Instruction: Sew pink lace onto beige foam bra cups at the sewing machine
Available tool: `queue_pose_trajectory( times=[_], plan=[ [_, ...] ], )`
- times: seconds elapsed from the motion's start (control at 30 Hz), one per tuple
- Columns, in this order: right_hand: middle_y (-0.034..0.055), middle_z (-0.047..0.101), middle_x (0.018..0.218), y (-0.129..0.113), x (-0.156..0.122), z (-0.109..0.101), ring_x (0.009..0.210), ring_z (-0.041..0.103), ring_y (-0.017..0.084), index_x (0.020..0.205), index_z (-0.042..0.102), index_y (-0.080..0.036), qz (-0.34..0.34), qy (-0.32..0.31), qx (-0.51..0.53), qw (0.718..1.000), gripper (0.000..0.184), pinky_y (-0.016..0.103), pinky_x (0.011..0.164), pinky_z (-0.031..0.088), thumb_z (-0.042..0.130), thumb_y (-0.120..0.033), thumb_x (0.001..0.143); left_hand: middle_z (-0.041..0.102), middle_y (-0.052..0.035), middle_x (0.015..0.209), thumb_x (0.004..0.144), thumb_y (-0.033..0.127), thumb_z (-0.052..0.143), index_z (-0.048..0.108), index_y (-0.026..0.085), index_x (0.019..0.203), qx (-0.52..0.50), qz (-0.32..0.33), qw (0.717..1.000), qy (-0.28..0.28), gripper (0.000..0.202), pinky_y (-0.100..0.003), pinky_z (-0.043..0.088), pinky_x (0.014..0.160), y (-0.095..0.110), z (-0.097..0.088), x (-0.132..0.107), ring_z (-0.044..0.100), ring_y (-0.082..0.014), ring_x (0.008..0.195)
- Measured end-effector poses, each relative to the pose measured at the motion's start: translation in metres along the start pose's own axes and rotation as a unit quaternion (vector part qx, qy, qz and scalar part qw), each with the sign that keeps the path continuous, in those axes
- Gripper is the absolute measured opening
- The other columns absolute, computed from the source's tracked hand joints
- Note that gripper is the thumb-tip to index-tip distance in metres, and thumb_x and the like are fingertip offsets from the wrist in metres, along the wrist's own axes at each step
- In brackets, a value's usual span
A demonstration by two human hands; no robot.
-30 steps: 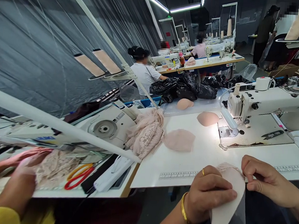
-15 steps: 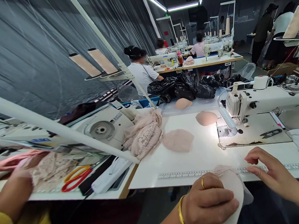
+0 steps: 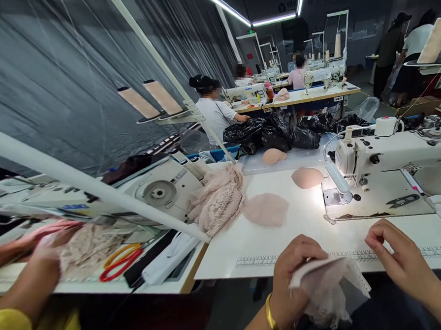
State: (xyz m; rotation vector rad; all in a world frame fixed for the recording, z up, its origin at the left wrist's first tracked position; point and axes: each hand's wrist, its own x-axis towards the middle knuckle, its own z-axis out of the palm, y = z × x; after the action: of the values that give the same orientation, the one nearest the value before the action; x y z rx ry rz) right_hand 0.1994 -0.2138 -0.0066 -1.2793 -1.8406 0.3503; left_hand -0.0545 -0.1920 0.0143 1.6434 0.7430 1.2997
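My left hand, with a gold bangle on the wrist, is closed on a pale pink lace bra cup piece held just below the front edge of the white sewing table. My right hand hovers to the right of the piece, over the printed ruler at the table edge, thumb and forefinger pinched together; what it holds, if anything, I cannot make out. The white sewing machine stands behind it, its lamp lit.
A lace-covered cup, a heap of pink lace and foam cups lie on the table. At the left a co-worker's hand handles lace beside red and yellow scissors. Black bags and other workers sit behind.
My left hand has turned the piece over, so its lace side now faces me. My right hand has left the piece, moved right and closed into a pinch.
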Motion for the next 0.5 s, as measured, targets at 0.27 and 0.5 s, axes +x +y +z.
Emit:
queue_pose_trajectory(
  times=[0.27,0.5],
  plan=[
    [0.0045,0.066,0.104,-0.019,-0.007,0.03,0.095,0.067,0.021,0.14,0.049,-0.032,0.023,-0.036,0.093,0.995,0.034,0.036,0.081,0.058,0.051,-0.032,0.105,0.071,-0.0026,0.076,0.067,0.041,0.094,0.068,0.015,0.089,-0.275,-0.333,0.899,0.075,0.043,-0.026,0.052,0.067,-0.013,0.025,0.007,0.065,-0.0164,0.07],
    [0.0031,0.064,0.094,0.005,0.011,0.021,0.084,0.062,0.02,0.108,0.06,-0.025,0.185,0.04,0.118,0.975,0.021,0.032,0.072,0.052,0.057,-0.045,0.101,0.077,-0.0115,0.094,0.066,0.038,0.095,0.075,0.012,0.1,-0.327,-0.349,0.876,0.061,0.047,-0.036,0.058,0.082,-0.007,0.031,0.005,0.073,-0.0272,0.089]
  ],
)
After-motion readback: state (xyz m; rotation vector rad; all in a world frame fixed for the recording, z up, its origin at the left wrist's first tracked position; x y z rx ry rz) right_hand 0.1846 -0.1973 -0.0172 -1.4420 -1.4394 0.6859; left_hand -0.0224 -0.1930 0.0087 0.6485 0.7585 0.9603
